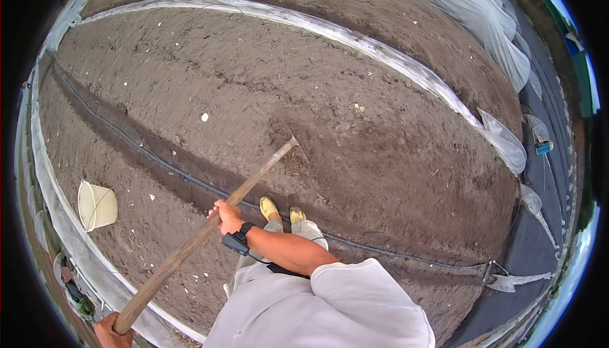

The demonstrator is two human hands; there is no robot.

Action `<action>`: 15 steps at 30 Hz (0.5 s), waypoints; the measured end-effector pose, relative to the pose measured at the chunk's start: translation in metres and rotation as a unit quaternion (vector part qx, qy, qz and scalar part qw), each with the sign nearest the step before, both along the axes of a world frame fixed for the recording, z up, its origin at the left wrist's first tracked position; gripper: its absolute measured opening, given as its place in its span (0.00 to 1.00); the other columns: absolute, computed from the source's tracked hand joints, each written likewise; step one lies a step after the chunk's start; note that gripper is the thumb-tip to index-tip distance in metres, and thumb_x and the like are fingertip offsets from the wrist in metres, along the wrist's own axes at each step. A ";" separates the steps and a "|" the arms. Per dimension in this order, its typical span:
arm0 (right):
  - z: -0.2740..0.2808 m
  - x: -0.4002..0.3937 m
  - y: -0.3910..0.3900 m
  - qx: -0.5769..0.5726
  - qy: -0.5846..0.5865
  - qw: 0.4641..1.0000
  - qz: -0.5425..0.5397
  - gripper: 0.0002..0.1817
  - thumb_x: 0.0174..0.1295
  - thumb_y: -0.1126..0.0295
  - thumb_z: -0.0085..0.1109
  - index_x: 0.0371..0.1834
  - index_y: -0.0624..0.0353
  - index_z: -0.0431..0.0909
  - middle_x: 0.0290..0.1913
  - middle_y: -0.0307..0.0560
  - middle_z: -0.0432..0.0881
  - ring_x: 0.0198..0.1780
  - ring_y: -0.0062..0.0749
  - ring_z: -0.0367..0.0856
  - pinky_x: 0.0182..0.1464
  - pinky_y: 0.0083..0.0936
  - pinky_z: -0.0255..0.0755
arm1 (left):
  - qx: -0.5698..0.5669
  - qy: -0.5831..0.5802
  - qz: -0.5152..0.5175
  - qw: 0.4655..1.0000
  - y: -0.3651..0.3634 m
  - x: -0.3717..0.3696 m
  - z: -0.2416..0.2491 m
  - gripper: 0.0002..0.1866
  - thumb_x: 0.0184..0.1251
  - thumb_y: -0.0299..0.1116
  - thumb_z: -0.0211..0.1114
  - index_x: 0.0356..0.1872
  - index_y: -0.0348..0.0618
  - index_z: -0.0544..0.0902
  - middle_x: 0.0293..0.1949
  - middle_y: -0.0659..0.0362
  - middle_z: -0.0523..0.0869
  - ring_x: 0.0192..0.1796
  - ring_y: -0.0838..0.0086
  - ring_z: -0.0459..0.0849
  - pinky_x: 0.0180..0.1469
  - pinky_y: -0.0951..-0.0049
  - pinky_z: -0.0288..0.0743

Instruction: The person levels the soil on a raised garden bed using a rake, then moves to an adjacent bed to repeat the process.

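Observation:
A long wooden-handled hoe [184, 251] runs diagonally from the lower left up to the middle of the view. Its thin metal blade [301, 148] rests at the soil, partly hard to make out. Fingers of my right hand [226, 216] are wrapped around the middle of the handle. A black watch and a small dark device [236, 242] sit on that wrist. Down at the lower left, my left hand [114, 331] grips the butt end of the handle. Darker, disturbed soil [355, 164] lies to the right of the blade.
A black drip hose [152, 156] runs along the furrow by my yellow shoes [269, 208]. To the left stands a whitish bucket [98, 206]. White plastic sheeting [304, 21] crosses the far bed, and more sheeting [482, 18] hangs at upper right. Dark ground cover [539, 221] lies right.

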State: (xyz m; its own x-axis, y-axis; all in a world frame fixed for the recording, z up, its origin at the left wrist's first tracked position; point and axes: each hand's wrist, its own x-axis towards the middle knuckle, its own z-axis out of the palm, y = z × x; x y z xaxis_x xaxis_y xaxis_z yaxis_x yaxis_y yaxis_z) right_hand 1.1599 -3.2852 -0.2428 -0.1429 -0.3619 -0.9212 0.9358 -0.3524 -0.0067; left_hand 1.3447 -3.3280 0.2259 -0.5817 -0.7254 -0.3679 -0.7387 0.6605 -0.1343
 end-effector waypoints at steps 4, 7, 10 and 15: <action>0.015 0.030 -0.025 -0.015 -0.001 0.999 0.051 0.08 0.55 0.72 0.62 0.28 0.61 0.72 0.24 0.43 0.76 0.24 0.34 0.80 0.27 0.31 0.80 | 0.003 -0.041 0.016 0.999 -0.024 0.023 0.007 0.18 0.43 0.28 0.69 0.40 0.41 0.84 0.27 0.40 0.80 0.29 0.47 0.79 0.33 0.58 0.74; -0.031 0.011 0.014 0.007 0.012 1.000 -0.002 0.07 0.55 0.74 0.62 0.27 0.60 0.73 0.24 0.43 0.76 0.24 0.33 0.81 0.27 0.30 0.81 | 0.083 -0.019 0.041 0.996 -0.047 0.022 -0.044 0.16 0.35 0.25 0.68 0.33 0.38 0.84 0.23 0.44 0.80 0.26 0.52 0.79 0.33 0.63 0.73; -0.083 -0.059 0.119 0.067 0.042 0.993 -0.087 0.06 0.56 0.75 0.61 0.27 0.61 0.72 0.24 0.43 0.75 0.23 0.34 0.79 0.26 0.33 0.80 | 0.156 0.033 0.031 0.987 -0.032 -0.023 -0.143 0.16 0.27 0.25 0.70 0.27 0.36 0.85 0.20 0.46 0.80 0.24 0.57 0.82 0.33 0.67 0.74; -0.147 -0.151 0.331 0.211 0.147 0.954 -0.155 0.05 0.55 0.75 0.58 0.24 0.63 0.73 0.22 0.46 0.75 0.21 0.37 0.77 0.28 0.37 0.77 | 0.247 0.068 -0.186 0.948 0.050 -0.117 -0.260 0.15 0.35 0.32 0.69 0.31 0.43 0.85 0.25 0.47 0.83 0.31 0.52 0.83 0.37 0.62 0.77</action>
State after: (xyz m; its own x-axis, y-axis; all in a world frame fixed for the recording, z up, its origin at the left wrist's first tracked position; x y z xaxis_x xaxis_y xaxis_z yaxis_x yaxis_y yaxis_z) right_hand 1.0092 -2.9545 -0.3897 -0.4569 0.1329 -0.8795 0.7231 -0.5203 -0.4543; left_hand 1.2278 -3.2778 -0.0343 -0.8299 -0.2184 -0.5134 -0.4300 0.8366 0.3393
